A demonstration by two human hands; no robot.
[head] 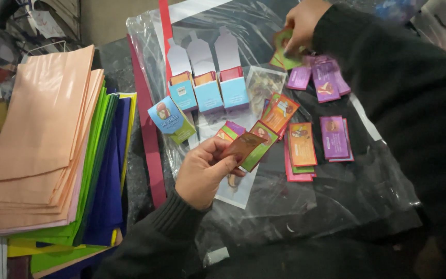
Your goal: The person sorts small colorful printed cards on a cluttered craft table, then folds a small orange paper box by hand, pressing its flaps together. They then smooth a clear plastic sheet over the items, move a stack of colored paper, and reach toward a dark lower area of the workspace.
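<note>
My left hand [202,173] pinching a brown card [243,145], right hand [304,23] pinching a green card [284,42], its face half hidden by my fingers, sleeve covering purple cards [326,80]

A single view, from a camera worn on the person's head. It looks steeply down and slightly forward onto a dark table [120,62] from close range, at about arm's reach. The left hand [202,173] sits low in the centre of the frame, the right hand [303,23] at the top edge, its sleeve [398,103] filling the right side. A stack of paper bags [42,144] takes up the left side, a clear plastic sheet [326,191] the middle. The frame is slightly tilted.
</note>
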